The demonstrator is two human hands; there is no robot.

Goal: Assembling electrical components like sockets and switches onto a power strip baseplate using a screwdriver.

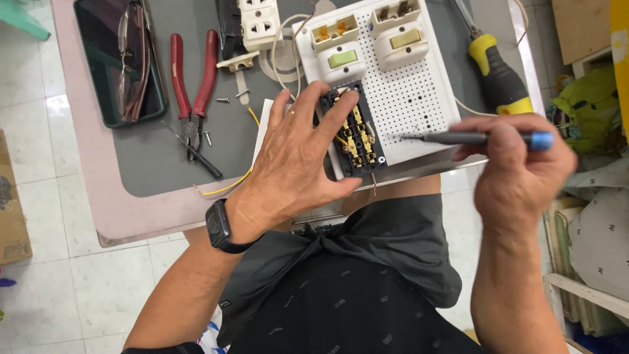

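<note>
Head view: right hand (517, 174) grasps a thin screwdriver (472, 138), long axis horizontal, tip pointing to 9 o'clock onto the white perforated board (419, 98); left hand (295, 164), fingers spread and released, steadies the black socket insert (352, 131).

My left hand (295, 164) covers the near left part of the white perforated board (419, 98), and its fingers hide the left edge of the black socket block (354, 131), so I cannot tell how that side is fixed. The tip of the slim screwdriver (452, 137) in my right hand (517, 167) is too small to make out. The top edge cuts off the white socket strip (259, 23), the dark tray (118, 59) and the blade of the yellow-and-black screwdriver (498, 75). The small screws (223, 99) beside the red pliers (193, 85) are too tiny to read. My shirt hides the near edge of the bench (131, 216).
</note>
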